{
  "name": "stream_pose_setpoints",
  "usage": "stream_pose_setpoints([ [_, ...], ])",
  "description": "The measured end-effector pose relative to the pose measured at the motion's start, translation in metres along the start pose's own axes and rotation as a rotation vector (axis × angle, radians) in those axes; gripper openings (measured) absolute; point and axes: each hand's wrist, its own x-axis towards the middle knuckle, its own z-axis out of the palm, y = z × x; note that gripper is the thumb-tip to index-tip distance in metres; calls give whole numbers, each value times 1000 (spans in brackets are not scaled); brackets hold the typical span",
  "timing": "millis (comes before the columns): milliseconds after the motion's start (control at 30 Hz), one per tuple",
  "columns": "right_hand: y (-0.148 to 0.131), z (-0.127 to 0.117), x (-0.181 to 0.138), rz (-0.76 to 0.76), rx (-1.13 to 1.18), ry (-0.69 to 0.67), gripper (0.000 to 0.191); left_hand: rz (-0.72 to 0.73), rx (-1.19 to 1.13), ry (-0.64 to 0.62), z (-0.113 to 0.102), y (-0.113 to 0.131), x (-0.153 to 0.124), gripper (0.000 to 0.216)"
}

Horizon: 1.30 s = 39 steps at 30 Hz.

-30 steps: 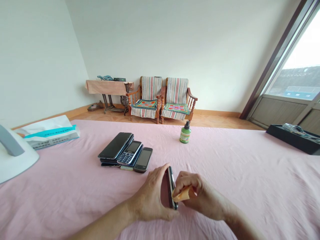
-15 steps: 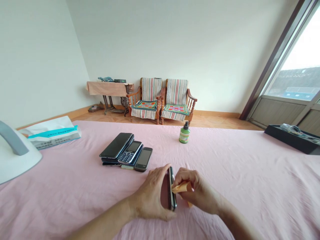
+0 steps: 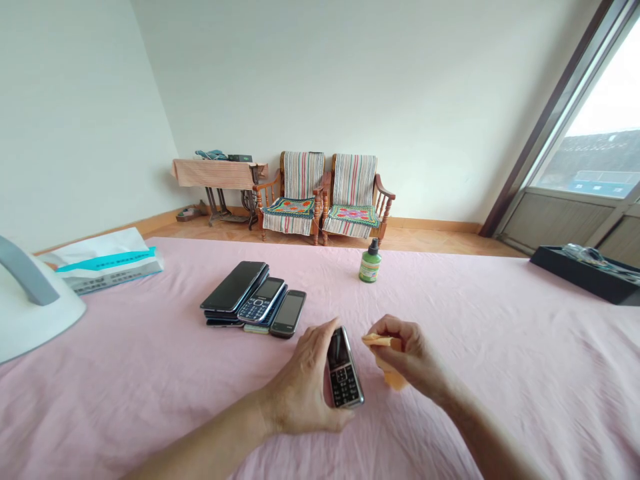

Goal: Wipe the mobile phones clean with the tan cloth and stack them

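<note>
My left hand (image 3: 305, 383) grips a black keypad phone (image 3: 345, 373) by its two ends, thumb at the bottom and fingers at the top. The phone's screen and keys face up toward me. To the right of it, my right hand (image 3: 413, 353) pinches a folded orange cloth (image 3: 393, 370), apart from the phone. Beyond my left hand lie several other phones: a stack of dark smartphones (image 3: 235, 287), a keypad phone (image 3: 260, 303) resting on others, and a small grey phone (image 3: 289, 313) on the right.
A green bottle (image 3: 369, 263) with a black cap stands on the pink cloth (image 3: 450, 313). At the left are a tissue pack (image 3: 110, 263) and a white object with a grey handle (image 3: 35, 300). A black box (image 3: 585, 273) with cables sits at the far right.
The keypad phone has turned from standing on its edge to showing its front. My right hand with the orange cloth has drawn away from it to the right.
</note>
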Motion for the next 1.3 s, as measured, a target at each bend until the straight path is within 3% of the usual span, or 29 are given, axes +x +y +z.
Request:
stream_pose_setpoints([
  [133, 1, 1, -1, -107, -144, 9, 4, -9, 6, -62, -3, 1, 2, 114],
  [233, -2, 2, -3, -183, -283, -19, 15, -26, -8, -85, -5, 0, 1, 117],
  [500, -23, 22, -21, -303, -381, -368, 37, -61, -46, -44, -5, -13, -3, 135],
  [733, 4, 28, -3, -345, -470, -102, 38, -77, -55, -26, -2, -16, -3, 132],
  [800, 1, 26, -3, -344, -459, -130, 39, -77, -61, -21, -3, -16, -2, 132],
  [967, -16, 22, -15, -270, -397, -351, 45, -77, -48, -17, -3, -15, -2, 129],
  [1033, -14, 21, -14, -257, -424, -303, 42, -81, -31, -21, -3, -14, -2, 127],
  [1300, 18, 13, 3, -275, -583, 101, 31, -71, 40, -53, -6, -10, -1, 114],
])
